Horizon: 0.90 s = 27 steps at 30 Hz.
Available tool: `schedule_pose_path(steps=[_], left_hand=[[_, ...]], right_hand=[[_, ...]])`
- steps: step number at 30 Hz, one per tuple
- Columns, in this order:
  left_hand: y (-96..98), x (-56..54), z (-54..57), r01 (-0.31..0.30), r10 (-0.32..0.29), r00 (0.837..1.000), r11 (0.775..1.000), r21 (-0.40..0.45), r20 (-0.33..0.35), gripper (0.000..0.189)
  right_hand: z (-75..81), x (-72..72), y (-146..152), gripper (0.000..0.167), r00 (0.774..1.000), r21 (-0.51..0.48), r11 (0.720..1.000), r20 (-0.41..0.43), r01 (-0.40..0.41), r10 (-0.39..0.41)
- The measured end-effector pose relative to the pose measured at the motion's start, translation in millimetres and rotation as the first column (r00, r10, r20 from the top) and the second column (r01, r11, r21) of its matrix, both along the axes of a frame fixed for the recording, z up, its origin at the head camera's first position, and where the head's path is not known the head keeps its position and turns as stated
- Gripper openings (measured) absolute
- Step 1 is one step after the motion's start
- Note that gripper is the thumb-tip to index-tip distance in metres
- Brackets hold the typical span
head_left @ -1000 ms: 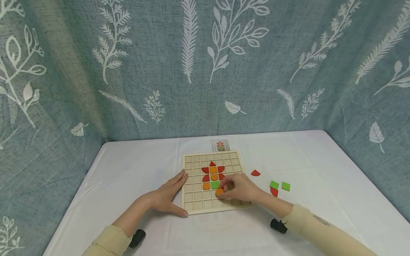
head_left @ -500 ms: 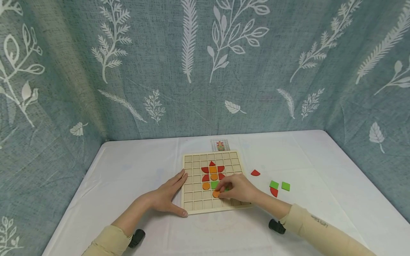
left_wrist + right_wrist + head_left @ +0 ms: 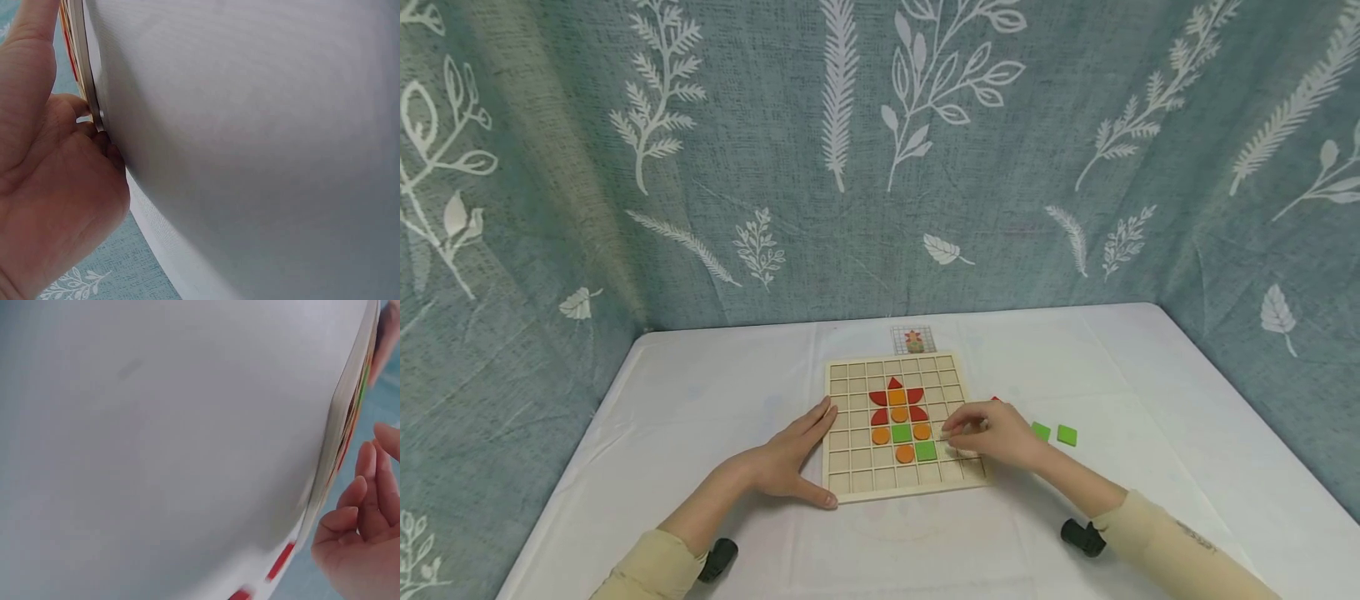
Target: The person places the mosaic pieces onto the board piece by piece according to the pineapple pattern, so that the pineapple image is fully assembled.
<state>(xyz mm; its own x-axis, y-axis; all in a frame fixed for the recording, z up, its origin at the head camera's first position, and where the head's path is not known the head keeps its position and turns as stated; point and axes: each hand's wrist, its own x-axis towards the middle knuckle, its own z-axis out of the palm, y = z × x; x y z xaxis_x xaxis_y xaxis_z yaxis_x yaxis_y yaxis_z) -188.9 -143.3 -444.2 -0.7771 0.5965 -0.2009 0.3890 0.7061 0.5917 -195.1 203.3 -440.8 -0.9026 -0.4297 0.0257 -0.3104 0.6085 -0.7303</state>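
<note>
In the head view, a wooden grid board (image 3: 859, 482) bears red petal-shaped pieces, an orange square (image 3: 897, 397), several orange discs and two green squares. The lowest orange disc (image 3: 905, 454) lies beside the lower green square (image 3: 927, 451). My left hand (image 3: 784, 458) rests at the board's left edge, fingers extended and thumb by the near left corner. Over the right part of the board hovers my right hand (image 3: 996, 433), fingers loosely bent. Nothing shows between these fingers (image 3: 365, 462) in the right wrist view. The left wrist view shows my left fingers (image 3: 78, 109) against the board's rim.
A small pattern card (image 3: 913, 339) lies just behind the board. Loose green squares (image 3: 1067, 435) sit on the white-covered table right of my hand, and a red piece (image 3: 996, 399) is partly hidden behind it. Patterned curtain (image 3: 880, 250) stands around the table.
My right hand set the orange disc down left of the lower green square, let go and moved right. Pieces it had covered now show. My left hand has stayed put.
</note>
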Motion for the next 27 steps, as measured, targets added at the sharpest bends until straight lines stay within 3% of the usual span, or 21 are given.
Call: schedule_pose_path(steps=[8,17,27], left_hand=[[0.6,1.4,0.0,0.002,-0.002,1.0,1.0,0.002,-0.005,0.125],[0.9,2.0,-1.0,0.0,0.0,1.0,1.0,0.005,-0.009,0.125],[1.5,2.8,1.1,0.008,-0.008,1.0,1.0,0.007,-0.015,0.124]], right_hand=[[0.1,2.4,52.7,0.014,0.992,0.005,0.993,0.045,0.115,-0.115],[1.4,9.2,97.9,0.016,0.97,0.105,0.964,-0.012,0.244,-0.244],[-1.1,15.6,114.8,0.027,0.964,0.143,0.954,-0.008,0.263,-0.265]])
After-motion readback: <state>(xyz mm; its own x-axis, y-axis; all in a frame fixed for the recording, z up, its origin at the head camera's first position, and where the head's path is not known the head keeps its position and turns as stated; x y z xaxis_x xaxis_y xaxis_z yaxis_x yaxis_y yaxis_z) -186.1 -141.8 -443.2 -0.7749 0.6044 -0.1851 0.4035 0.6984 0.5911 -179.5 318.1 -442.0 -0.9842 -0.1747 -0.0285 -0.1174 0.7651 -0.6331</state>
